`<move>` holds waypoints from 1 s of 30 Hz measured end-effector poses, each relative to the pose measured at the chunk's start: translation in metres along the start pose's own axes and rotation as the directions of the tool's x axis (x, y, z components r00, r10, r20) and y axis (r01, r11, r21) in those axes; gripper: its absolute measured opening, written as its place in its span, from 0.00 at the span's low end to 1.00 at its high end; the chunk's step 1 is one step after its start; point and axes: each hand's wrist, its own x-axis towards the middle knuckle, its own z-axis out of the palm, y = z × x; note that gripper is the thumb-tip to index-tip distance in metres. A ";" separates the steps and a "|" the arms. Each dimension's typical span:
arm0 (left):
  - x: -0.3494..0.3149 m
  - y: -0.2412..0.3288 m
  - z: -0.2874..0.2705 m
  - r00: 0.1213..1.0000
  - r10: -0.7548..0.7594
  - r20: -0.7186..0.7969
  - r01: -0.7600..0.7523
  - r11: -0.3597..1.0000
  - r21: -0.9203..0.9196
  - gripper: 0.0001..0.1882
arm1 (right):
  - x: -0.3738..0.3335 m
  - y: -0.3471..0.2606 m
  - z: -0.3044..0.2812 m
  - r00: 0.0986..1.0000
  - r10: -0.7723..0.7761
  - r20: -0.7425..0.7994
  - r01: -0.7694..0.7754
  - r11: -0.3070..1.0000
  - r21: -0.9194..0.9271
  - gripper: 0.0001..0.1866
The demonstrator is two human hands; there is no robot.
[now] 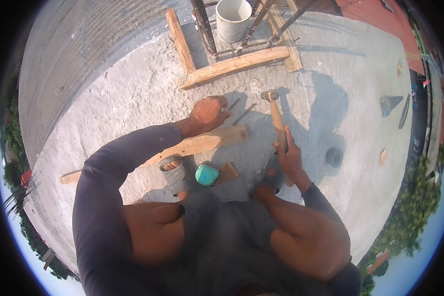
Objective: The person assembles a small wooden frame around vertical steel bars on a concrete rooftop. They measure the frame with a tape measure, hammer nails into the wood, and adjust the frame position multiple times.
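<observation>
My right hand (292, 158) is closed round the wooden handle of a hammer (278, 116), whose metal head points away from me. Ahead and to the left, my left hand (208, 114) is held above the concrete with its fingers curled. Whether something thin is pinched in them is hidden. Beside its fingertips, a couple of long nails (244, 113) lie on the concrete. A wooden plank (207, 142) runs below that hand, out to the left. Between my sandalled feet rests a teal tape measure (206, 174), against a small wood offcut (227, 173).
Ahead, a timber frame (234, 67) surrounds upright rusty rebar (205, 29) and a white cylindrical container (232, 19). A taut string (307, 91) crosses the slab. A dark ring-shaped object (334, 156) and a dark flat tool (389, 104) lie right. Corrugated sheeting (74, 64) borders the left.
</observation>
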 end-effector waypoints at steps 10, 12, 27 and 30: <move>-0.009 -0.017 0.029 0.981 0.192 0.011 -0.190 0.961 0.203 0.13 | 0.000 -0.007 0.013 0.997 -0.009 0.075 0.017 0.994 -0.108 0.36; -0.032 -0.018 0.004 0.930 0.301 -0.210 -0.311 0.950 -0.017 0.13 | -0.001 -0.007 0.011 0.997 -0.010 0.082 0.020 0.993 -0.119 0.35; 0.001 -0.100 -0.101 0.881 -0.094 -0.464 -0.018 0.973 -0.232 0.12 | 0.019 -0.046 0.021 0.956 -0.273 0.110 0.286 0.950 -0.128 0.34; 0.004 -0.106 -0.099 0.915 -0.081 -0.396 0.001 0.981 -0.196 0.13 | 0.030 -0.069 0.022 0.968 -0.198 0.155 0.226 0.954 -0.198 0.32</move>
